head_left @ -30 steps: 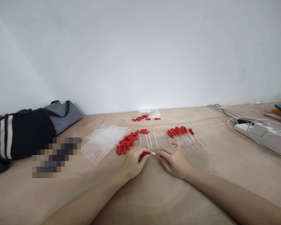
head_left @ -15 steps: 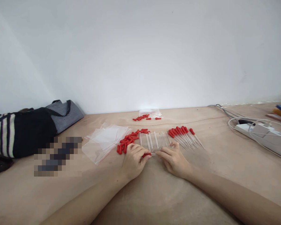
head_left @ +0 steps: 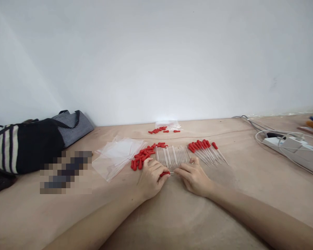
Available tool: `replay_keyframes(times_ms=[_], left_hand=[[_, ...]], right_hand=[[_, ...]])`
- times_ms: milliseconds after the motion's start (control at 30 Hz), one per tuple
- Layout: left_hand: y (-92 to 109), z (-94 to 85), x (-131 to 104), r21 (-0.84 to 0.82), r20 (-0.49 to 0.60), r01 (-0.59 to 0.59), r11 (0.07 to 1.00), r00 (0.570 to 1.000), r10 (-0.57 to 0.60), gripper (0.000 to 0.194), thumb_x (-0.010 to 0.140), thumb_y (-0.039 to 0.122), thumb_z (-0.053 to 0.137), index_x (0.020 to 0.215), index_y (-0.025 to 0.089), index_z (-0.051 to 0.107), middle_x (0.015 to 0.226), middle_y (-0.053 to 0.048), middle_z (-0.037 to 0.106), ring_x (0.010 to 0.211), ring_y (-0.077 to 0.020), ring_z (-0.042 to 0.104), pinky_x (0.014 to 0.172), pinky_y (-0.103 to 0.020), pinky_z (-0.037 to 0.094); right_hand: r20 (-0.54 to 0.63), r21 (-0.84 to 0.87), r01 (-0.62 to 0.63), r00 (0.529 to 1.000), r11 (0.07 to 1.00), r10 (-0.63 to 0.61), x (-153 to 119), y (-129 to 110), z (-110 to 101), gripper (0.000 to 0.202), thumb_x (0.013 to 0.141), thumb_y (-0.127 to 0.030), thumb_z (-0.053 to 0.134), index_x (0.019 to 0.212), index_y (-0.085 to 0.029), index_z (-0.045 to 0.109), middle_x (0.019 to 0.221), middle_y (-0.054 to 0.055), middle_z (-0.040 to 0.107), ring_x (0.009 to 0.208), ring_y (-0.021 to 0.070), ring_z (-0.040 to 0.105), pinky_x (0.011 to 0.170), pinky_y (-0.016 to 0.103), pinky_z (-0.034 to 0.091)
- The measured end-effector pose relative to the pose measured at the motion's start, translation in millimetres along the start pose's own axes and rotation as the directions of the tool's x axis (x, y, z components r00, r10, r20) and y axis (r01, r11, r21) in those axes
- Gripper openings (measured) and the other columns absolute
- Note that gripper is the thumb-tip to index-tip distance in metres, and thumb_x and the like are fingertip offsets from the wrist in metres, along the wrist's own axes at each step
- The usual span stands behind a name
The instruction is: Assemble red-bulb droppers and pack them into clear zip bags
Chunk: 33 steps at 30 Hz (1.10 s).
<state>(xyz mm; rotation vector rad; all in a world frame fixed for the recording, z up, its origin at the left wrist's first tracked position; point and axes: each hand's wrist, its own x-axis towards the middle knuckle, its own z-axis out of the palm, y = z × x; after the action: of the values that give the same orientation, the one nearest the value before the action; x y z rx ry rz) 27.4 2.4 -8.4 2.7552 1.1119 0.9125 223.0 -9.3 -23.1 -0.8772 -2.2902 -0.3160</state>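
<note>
My left hand pinches a red rubber bulb between thumb and fingers. A thin clear tube runs from the bulb to my right hand, whose closed fingertips grip its other end. Just beyond my hands lies a row of clear tubes. Loose red bulbs are heaped to the left of the row. To its right, several tubes with red bulbs on their ends lie fanned out.
Clear plastic bags lie left of the bulbs. Farther back are more red bulbs and a small bag. A black and striped bag is at left, a white power strip with cables at right.
The red bulb in my left hand sits slightly closer to my right fingertips, and less of the tube shows between my hands. The view has shifted slightly.
</note>
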Motion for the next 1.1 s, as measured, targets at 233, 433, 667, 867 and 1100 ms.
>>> replay_keyframes(times_ms=[233, 433, 667, 867, 1100], left_hand=[[-1.1, 1.8, -0.4, 0.033, 0.023, -0.020, 0.999, 1.000, 0.019, 0.008, 0.080, 0.024, 0.052, 0.076, 0.021, 0.058, 0.073, 0.001, 0.065, 0.077, -0.0170, 0.054, 0.094, -0.043, 0.020], [-0.4, 2.0, 0.5, 0.045, 0.034, -0.039, 0.998, 0.999, 0.038, 0.009, 0.080, 0.024, 0.051, 0.076, 0.021, 0.058, 0.073, 0.000, 0.064, 0.077, -0.0171, 0.054, 0.093, -0.043, 0.021], [0.0, 2.5, 0.8, 0.032, 0.025, -0.027, 0.999, 0.999, 0.026, 0.009, 0.079, 0.025, 0.052, 0.076, 0.022, 0.059, 0.073, 0.001, 0.065, 0.077, -0.0171, 0.055, 0.094, -0.043, 0.021], [-1.2, 1.2, 0.3, 0.024, 0.005, 0.016, 1.000, 1.000, -0.016, 0.009, 0.080, 0.027, 0.053, 0.076, 0.022, 0.059, 0.074, 0.002, 0.066, 0.078, -0.0166, 0.055, 0.095, -0.043, 0.019], [-16.9, -7.9, 3.5, 0.127, -0.105, 0.138, 0.982, 0.987, -0.125, 0.033, 0.079, 0.039, 0.053, 0.107, 0.022, 0.052, 0.102, -0.006, 0.061, 0.097, -0.0228, 0.051, 0.092, -0.043, 0.022]], right_hand=[[0.055, 0.053, -0.021, 0.998, 0.998, 0.018, 0.4, 0.8, 2.3, 0.031, 0.071, -0.002, 0.036, 0.086, -0.016, 0.060, 0.068, 0.001, 0.059, 0.059, 0.0107, 0.044, 0.069, 0.031, 0.020], [0.077, 0.059, -0.022, 0.997, 0.998, 0.018, 2.0, -0.2, 2.6, 0.028, 0.074, -0.004, 0.038, 0.085, -0.016, 0.060, 0.068, 0.001, 0.058, 0.059, 0.0101, 0.043, 0.069, 0.031, 0.020], [0.100, 0.044, -0.027, 0.995, 0.999, 0.023, 2.6, 0.4, 3.9, 0.024, 0.079, -0.008, 0.039, 0.084, -0.017, 0.061, 0.068, 0.001, 0.059, 0.060, 0.0100, 0.045, 0.069, 0.030, 0.021], [0.083, 0.090, -0.073, 0.994, 0.993, 0.066, 4.6, 3.0, -5.1, 0.022, 0.085, -0.017, 0.039, 0.087, -0.018, 0.060, 0.073, 0.001, 0.063, 0.067, 0.0111, 0.050, 0.076, 0.033, 0.020], [-0.007, -0.090, -0.316, 0.949, 0.945, 0.317, 1.4, 27.1, -18.1, 0.022, 0.082, -0.026, 0.044, 0.071, -0.020, 0.062, 0.066, 0.002, 0.062, 0.071, 0.0149, 0.049, 0.078, 0.035, 0.019]])
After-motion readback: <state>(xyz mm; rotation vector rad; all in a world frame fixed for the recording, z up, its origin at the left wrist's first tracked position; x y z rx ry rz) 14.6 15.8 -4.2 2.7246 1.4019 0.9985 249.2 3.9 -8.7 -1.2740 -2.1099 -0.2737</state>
